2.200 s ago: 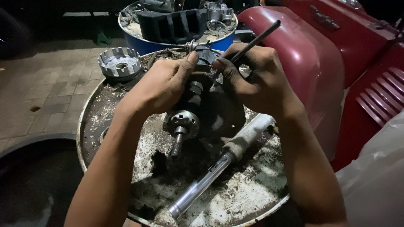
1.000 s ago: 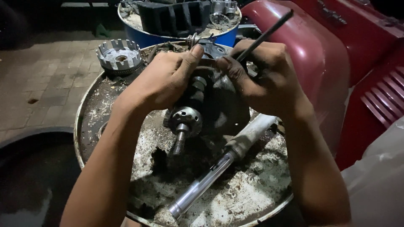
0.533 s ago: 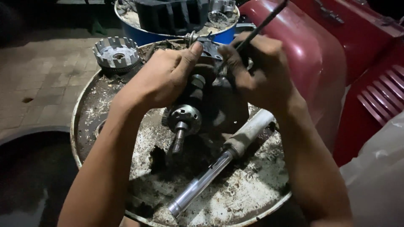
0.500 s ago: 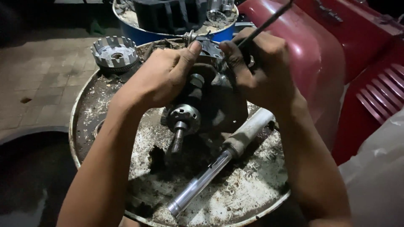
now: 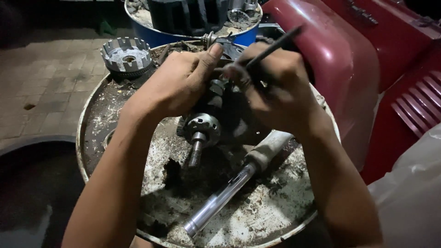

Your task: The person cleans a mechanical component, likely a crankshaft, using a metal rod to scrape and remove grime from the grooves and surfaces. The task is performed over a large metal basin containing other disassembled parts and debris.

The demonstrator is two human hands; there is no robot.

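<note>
A dark, greasy engine crank assembly (image 5: 216, 119) with a threaded shaft end (image 5: 196, 151) lies on top of a rusty steel drum (image 5: 87, 124). My left hand (image 5: 177, 80) grips its upper part, thumb raised. My right hand (image 5: 275, 85) holds a thin dark rod-like tool (image 5: 272, 46) with its tip at the top of the assembly, beside my left thumb. What the tip touches is hidden by my fingers.
A silver fork tube (image 5: 225, 197) lies across the drum top in front of the assembly. A notched clutch basket (image 5: 126, 55) sits at the drum's far left edge. Behind stands a blue drum (image 5: 156, 34) with engine parts; red metal bodywork (image 5: 349, 59) is at the right.
Both hands stay on the assembly. The view has shifted slightly, and the tool in my right hand has tilted a little.
</note>
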